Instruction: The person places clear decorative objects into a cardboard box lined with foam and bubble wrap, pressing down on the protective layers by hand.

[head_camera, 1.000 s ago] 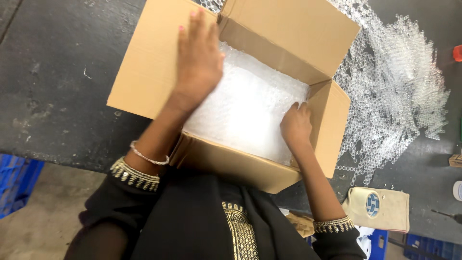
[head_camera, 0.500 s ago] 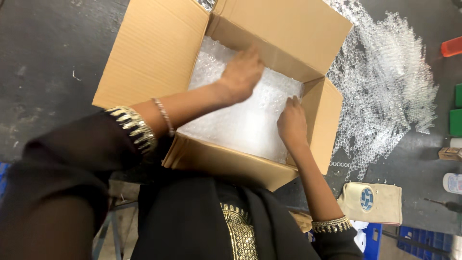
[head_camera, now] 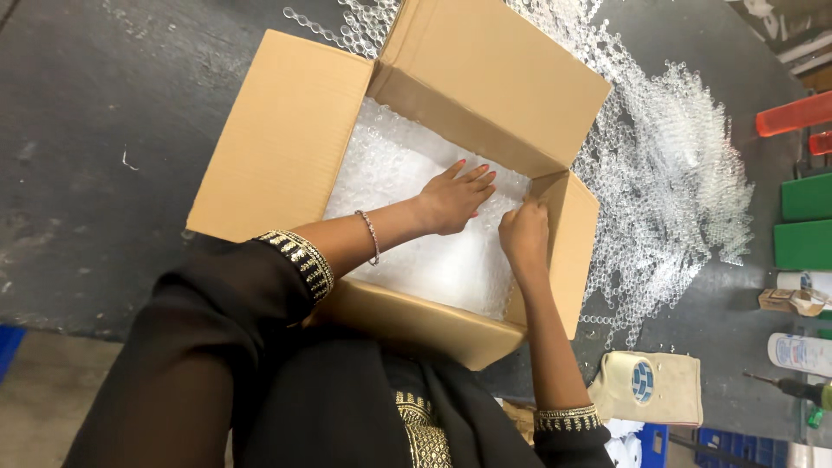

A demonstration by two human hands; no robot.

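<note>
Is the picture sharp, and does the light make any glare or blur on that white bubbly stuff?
Head view: mostly sharp, evenly lit. The bubble wrap inside the cardboard box is washed out to near white. Left hand and right hand look crisp, with soft shadows. Box edges bow slightly, hinting at wide-lens distortion.

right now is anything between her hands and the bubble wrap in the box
Nothing visible. The left hand lies flat on the bubble wrap inside the cardboard box, and the right hand presses on it by the right wall.

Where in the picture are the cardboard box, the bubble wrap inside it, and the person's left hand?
cardboard box (head_camera: 286,139): head view, on its open left flap.
bubble wrap (head_camera: 381,165): head view, on the sheet lining the box.
left hand (head_camera: 455,199): head view, on its back.
</note>
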